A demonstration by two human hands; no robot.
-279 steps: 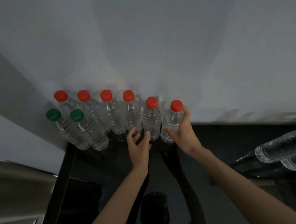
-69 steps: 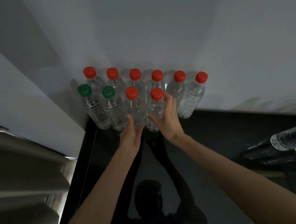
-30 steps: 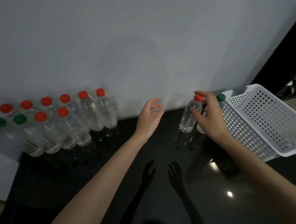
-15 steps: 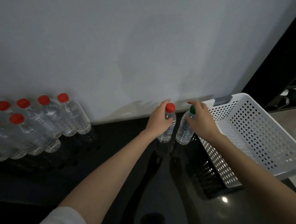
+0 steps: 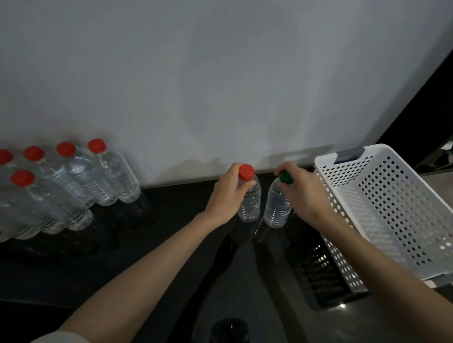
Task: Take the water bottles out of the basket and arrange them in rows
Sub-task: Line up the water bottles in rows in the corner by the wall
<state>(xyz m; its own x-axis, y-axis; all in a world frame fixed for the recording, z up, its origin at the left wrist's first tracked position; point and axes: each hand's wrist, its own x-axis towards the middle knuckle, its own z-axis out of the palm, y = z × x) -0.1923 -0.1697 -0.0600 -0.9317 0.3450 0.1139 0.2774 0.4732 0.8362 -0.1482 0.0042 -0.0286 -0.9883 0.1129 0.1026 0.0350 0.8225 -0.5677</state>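
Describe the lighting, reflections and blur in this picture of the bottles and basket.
Head view: dim light; the glossy black counter mirrors both arms and the basket holes; the rows of bottles at left look smeared; the red-capped bottle in the left hand and green-capped bottle in the right hand are sharper.

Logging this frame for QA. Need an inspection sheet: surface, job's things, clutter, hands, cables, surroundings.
Surface: glossy black countertop, reflecting the arms.
Job's things: white perforated basket at right, no bottles visible inside; red-cap bottle and green-cap bottle upright just left of it; rowed bottles in two rows at left by the wall, cut off by the frame edge.
Clutter: small unclear items at the right edge past the basket.
Hands: left hand grips the red-cap bottle near its neck; right hand grips the green-cap bottle at its top.
Cables: nothing seen.
Surroundings: pale wall behind; dark area far right.
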